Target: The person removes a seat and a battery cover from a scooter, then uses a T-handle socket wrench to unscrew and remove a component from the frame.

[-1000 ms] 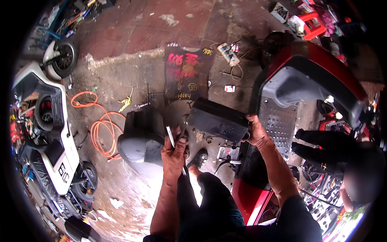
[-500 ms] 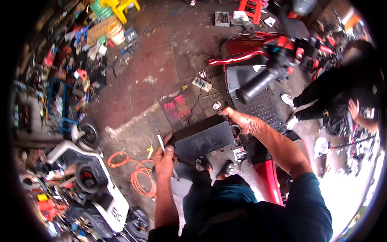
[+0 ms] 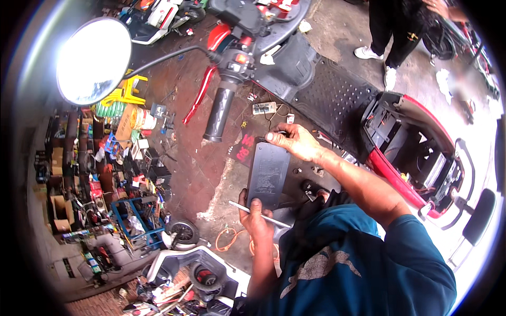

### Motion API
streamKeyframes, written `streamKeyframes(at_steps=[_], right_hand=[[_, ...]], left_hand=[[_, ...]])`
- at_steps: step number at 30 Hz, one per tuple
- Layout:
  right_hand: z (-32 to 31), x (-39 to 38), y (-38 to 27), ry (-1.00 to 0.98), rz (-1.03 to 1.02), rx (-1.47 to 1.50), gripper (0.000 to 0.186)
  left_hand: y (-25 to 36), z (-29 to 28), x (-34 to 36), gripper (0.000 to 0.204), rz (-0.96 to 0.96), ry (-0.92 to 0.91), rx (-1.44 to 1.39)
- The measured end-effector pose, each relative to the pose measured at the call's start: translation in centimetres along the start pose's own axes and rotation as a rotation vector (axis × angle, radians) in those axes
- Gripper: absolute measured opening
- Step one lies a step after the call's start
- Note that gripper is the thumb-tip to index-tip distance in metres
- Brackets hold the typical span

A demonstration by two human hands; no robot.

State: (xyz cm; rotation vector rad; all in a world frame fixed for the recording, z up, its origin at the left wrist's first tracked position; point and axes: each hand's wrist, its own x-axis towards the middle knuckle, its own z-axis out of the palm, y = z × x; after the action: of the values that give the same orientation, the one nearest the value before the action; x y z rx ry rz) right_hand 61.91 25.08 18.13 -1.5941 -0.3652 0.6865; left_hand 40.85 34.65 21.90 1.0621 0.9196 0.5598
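A flat black rectangular box [image 3: 267,176] with small print and corner screws is held between my two hands, its long side running away from me. My right hand [image 3: 295,141] grips the far end, thumb on top and fingers curled round the edge. At the near end my left hand [image 3: 256,218] is closed on the box, thumb on its face. A slim silvery rod [image 3: 235,204] is also held in my left hand, sticking out on both sides of the fingers; its tip type cannot be made out. The box's underside is hidden.
A red scooter with a black handlebar grip [image 3: 216,118], mirror [image 3: 95,60], ridged footboard [image 3: 337,100] and opened red rear body [image 3: 416,147] stands ahead and right. Beyond the box lies a power strip [image 3: 264,108]. A person [image 3: 392,31] stands far right; cluttered parts and a blue crate [image 3: 138,221] lie left.
The box has swung from lying crosswise to pointing away from me, still in both hands. The whole view has turned, bringing the scooter's mirror and opened rear body into sight.
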Motion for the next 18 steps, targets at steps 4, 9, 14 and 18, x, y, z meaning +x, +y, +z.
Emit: streamKeyframes(at_steps=[4,9,14,18], right_hand=[[0.6,-1.6,-1.4,0.287,-0.017,-0.085,0.051],[0.1,-1.6,-3.6,0.235,-0.009,-0.192,0.053],[0.9,-1.9,-5.0,0.224,-0.012,-0.253,0.055],[2.2,-2.5,-7.1,0.225,-0.058,-0.286,0.053]], left_hand=[[0.0,0.0,-0.6,0.057,-0.057,-0.173,0.03],[-1.2,-1.2,-0.9,0.06,-0.055,-0.328,0.083],[-1.4,-1.8,-0.8,0.061,-0.115,-0.443,0.057],[-1.4,-3.3,0.4,0.054,-0.212,-0.472,-0.021]])
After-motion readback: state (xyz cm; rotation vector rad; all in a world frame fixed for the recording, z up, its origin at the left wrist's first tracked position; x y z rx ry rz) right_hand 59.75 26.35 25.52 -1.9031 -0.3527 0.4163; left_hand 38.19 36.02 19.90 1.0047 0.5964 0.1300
